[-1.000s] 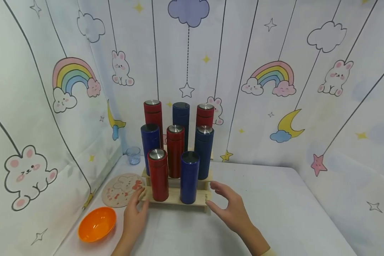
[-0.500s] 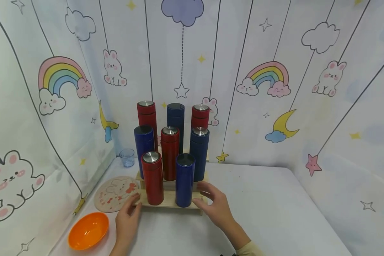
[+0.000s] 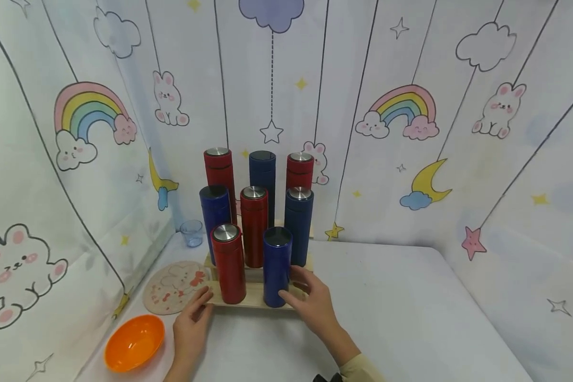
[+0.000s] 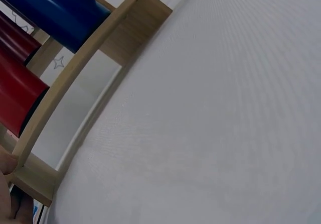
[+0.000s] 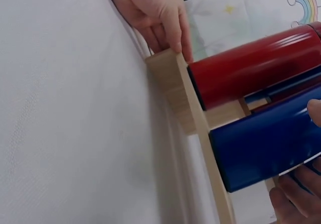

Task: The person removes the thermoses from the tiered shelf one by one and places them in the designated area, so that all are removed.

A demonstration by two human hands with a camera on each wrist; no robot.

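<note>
A stepped wooden rack (image 3: 254, 297) holds several upright thermos flasks, red and blue, on three levels. My left hand (image 3: 191, 324) holds the left end of its lowest step, near the front red thermos flask (image 3: 229, 270). In the right wrist view that left hand (image 5: 158, 8) has thumb and fingers around the board's end. My right hand (image 3: 315, 305) is around the front blue thermos flask (image 3: 276, 273), thumb across its front and fingers curved along its right side. The flask still stands on the step. In the right wrist view its lower part (image 5: 266, 143) shows between thumb and fingers.
An orange bowl (image 3: 135, 344) sits at the table's left, in front of a round bunny-print mat (image 3: 172, 292). Behind the mat stands a small clear blue cup (image 3: 191, 233). Cartoon-printed cloth walls (image 3: 344, 201) border the white table (image 3: 401, 318).
My right hand has moved left from beside the rack to the front blue thermos flask. My left hand has settled on the rack's left end. The head view has shifted slightly.
</note>
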